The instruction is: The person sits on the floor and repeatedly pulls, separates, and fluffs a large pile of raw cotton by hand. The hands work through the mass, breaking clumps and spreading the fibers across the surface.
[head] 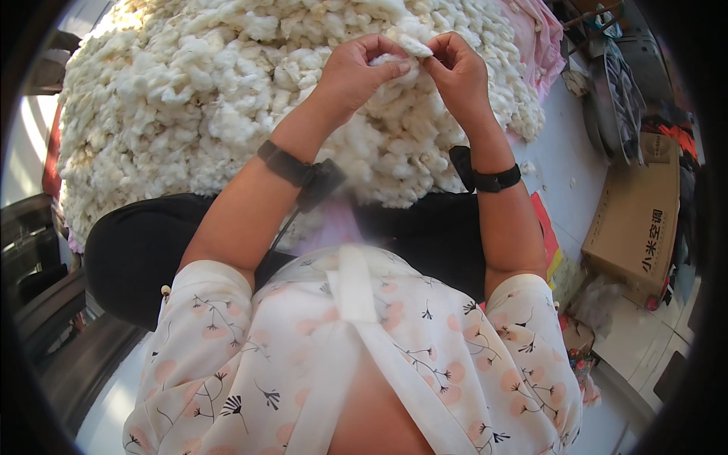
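A large heap of raw cotton (227, 96), off-white with yellowish and dark specks, lies before me. Above its upper right part, my left hand (364, 71) pinches a white tuft of cotton (415, 46) between thumb and curled fingers. My right hand (456, 71) grips the right end of this tuft with its fingertips. Both hands are close together, a small gap between them. Each wrist bears a black strap with a small dark device.
Pink cloth (540, 45) shows at the heap's right edge. A cardboard box (637, 222) bearing writing stands on the tiled floor at right, beside a clear plastic bag (597, 301). Dark wooden furniture (74, 318) stands at left. A grey container (614, 108) is at upper right.
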The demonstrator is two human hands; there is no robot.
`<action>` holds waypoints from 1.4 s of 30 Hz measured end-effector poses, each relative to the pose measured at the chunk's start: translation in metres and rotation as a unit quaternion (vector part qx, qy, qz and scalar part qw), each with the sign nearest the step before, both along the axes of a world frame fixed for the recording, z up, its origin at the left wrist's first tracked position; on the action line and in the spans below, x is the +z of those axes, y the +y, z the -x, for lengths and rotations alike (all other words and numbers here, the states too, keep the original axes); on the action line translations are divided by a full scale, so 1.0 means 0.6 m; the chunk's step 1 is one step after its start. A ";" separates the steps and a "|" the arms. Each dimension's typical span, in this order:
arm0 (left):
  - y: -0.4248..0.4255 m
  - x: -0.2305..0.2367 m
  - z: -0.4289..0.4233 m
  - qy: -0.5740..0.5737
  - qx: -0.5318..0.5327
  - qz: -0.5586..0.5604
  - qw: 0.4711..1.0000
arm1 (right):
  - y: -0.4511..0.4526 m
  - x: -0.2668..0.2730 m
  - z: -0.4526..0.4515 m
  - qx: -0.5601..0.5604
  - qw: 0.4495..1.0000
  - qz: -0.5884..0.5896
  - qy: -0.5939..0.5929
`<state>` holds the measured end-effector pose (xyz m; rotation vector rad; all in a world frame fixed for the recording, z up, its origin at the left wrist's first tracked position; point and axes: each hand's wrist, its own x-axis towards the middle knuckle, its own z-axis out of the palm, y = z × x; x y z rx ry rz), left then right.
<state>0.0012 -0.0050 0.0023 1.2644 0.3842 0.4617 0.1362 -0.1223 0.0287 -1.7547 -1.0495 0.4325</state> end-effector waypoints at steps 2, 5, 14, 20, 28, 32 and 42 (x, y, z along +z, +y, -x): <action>0.000 0.000 -0.002 -0.002 0.022 0.017 1.000 | -0.002 0.003 0.002 0.024 1.000 -0.004 0.011; 0.008 -0.001 -0.002 0.002 0.054 0.018 0.998 | -0.005 0.001 0.004 0.078 0.996 -0.008 0.032; 0.026 -0.006 0.001 0.025 0.063 -0.009 0.998 | 0.000 -0.011 -0.021 -0.017 1.000 0.015 0.012; 0.018 -0.009 -0.001 -0.008 0.035 0.007 0.999 | -0.002 -0.007 0.006 0.071 0.995 0.034 0.064; 0.019 0.000 0.000 0.039 0.020 -0.020 0.999 | -0.002 -0.002 -0.007 0.040 0.995 -0.011 0.095; 0.025 -0.009 0.002 0.055 0.057 -0.025 0.997 | -0.006 -0.010 -0.019 0.014 0.999 0.020 0.044; 0.113 -0.059 0.035 0.067 0.303 0.088 0.947 | -0.034 -0.058 -0.106 -0.123 0.982 0.107 -0.093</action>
